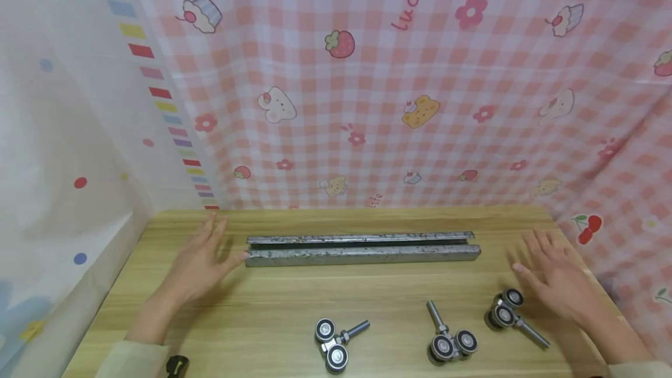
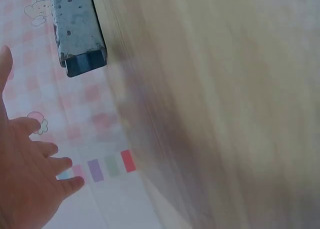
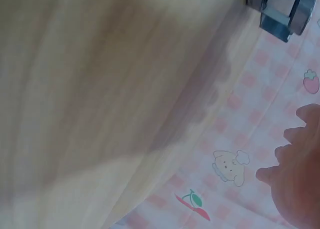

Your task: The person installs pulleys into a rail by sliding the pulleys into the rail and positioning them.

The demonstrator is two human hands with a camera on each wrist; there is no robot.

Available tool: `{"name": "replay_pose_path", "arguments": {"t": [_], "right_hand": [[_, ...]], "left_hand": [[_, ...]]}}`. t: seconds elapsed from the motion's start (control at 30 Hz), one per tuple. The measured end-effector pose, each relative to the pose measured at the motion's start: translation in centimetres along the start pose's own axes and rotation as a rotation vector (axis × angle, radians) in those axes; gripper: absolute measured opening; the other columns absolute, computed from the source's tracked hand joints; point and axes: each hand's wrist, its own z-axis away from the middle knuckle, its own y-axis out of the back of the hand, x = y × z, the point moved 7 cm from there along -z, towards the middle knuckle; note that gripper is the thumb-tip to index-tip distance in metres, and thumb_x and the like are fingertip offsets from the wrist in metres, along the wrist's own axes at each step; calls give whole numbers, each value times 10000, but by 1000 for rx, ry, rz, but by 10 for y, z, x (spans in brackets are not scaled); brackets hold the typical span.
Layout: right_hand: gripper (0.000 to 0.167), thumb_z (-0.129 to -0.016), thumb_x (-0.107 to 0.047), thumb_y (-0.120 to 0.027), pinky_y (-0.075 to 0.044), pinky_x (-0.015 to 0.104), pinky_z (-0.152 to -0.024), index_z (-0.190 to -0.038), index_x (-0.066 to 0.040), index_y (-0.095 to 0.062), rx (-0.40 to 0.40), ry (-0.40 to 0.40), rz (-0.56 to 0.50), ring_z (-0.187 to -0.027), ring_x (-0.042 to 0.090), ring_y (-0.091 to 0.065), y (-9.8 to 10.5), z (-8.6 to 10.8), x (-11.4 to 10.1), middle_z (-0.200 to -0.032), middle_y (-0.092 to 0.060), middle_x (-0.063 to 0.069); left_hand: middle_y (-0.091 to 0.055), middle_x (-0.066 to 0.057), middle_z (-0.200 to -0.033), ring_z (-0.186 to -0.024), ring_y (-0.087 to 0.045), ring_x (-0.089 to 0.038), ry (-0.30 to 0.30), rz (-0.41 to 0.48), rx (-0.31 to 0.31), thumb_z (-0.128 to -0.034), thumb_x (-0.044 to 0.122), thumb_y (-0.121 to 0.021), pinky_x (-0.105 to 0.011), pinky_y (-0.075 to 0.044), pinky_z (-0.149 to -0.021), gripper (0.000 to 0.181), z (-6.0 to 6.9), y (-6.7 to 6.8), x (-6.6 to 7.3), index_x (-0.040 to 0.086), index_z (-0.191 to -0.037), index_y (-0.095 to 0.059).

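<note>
A pink checked cloth hangs behind the wooden bench, where a slotted metal rail lies crosswise between my hands. My left hand spreads just beside the rail's left end; my right hand, also spread, is near the rightmost roller trolley of three. Neither grips anything. I judge this the stage before any grasp; lifting the rail would call for curling my fingers round both ends.

Cloth-screened work nook, pink checked curtain, wood-grain table
</note>
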Motion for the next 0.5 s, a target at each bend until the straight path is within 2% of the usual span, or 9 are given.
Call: {"name": "replay_pose_path", "arguments": {"t": [0.1,0.2,0.33,0.5], "right_hand": [[764,-1078,-299,-571,12,687,-1242,-1655,17,-181,5,-4,-35,-1537,562,-95,-1,6,-5,-1657,-168,368],[771,-1080,-291,-570,39,638,-1260,-1666,-9,-157,-6,-8,-56,-1556,530,-48,-1,12,-9,-1680,-132,337],[771,-1078,-280,-580,87,517,-1282,-1671,-28,-157,-16,-15,-83,-1573,484,-19,1,19,-15,-1686,-142,319],[774,-1062,-266,-621,81,356,-1287,-1667,-30,-200,-10,-11,-85,-1596,397,-56,6,27,-25,-1666,-238,315]], "left_hand": [[15,-210,-1729,-1540,-99,-557,9,15,0,-978,664,-603,-788,-141,-1168,1038,-1,-2,1,97,-1689,-101],[-28,-225,-1729,-1525,-143,-574,4,22,8,-930,696,-649,-803,-169,-1149,1105,-2,-3,3,108,-1691,-105],[-104,-248,-1720,-1515,-187,-572,-11,35,14,-873,698,-721,-797,-204,-1141,1173,-5,-6,7,83,-1685,-139],[-179,-265,-1702,-1513,-217,-553,-22,71,-4,-836,676,-777,-757,-219,-1166,1201,-8,-10,11,12,-1660,-208]]}}
